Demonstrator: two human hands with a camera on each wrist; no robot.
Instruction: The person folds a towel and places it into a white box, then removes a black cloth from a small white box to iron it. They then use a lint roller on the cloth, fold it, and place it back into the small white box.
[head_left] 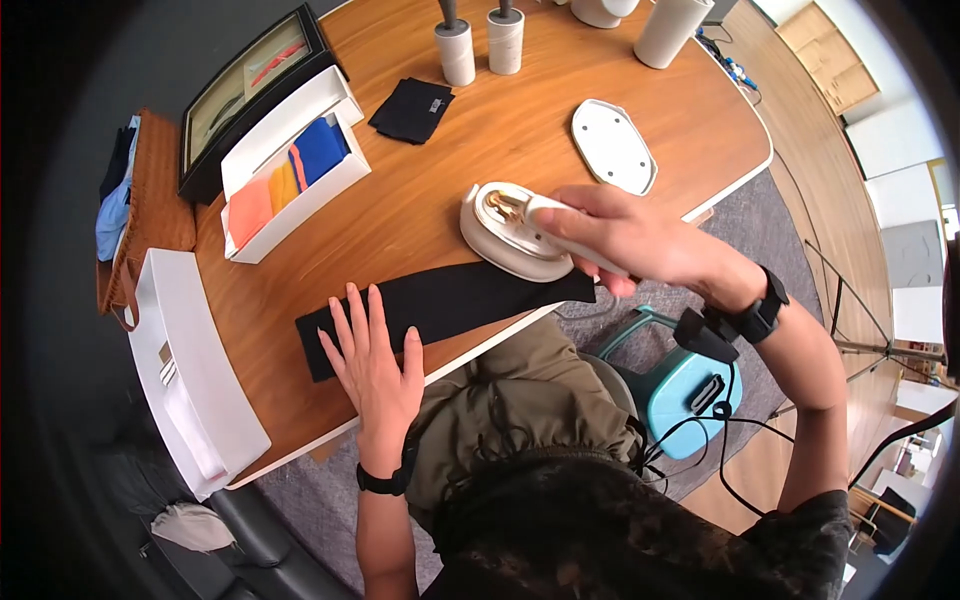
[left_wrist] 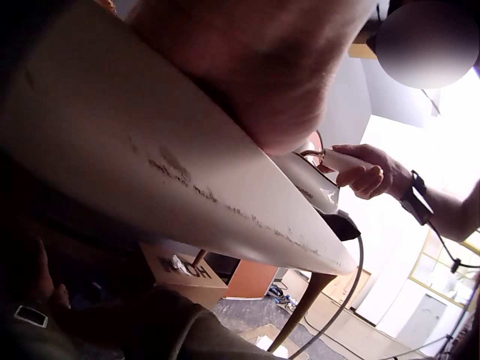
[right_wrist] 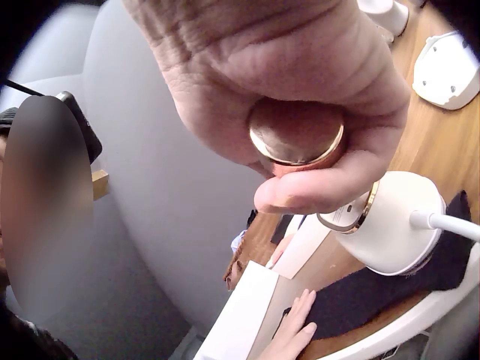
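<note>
A long folded strip of black cloth [head_left: 450, 305] lies along the table's near edge. On its left part rests my left hand [head_left: 378, 365], palm down with the fingers spread. My right hand [head_left: 640, 238] grips the handle of a white iron [head_left: 500, 245] with a gold-coloured joint. The iron's body overlaps the right part of the cloth in the head view. From the right wrist view, fingers wrap round the handle, whose rounded end [right_wrist: 296, 139] shows, and a pale cord [right_wrist: 454, 225] leaves the iron [right_wrist: 397, 236]. The cloth beneath the iron is hidden.
A white rounded plate [head_left: 613, 147] lies beyond the iron. Farther left are a small folded black cloth [head_left: 412, 110], a white box [head_left: 300, 205] of coloured fabric, and a framed picture [head_left: 250, 85]. A white lid [head_left: 205, 400] sits at the left edge, a teal stool [head_left: 680, 400] below.
</note>
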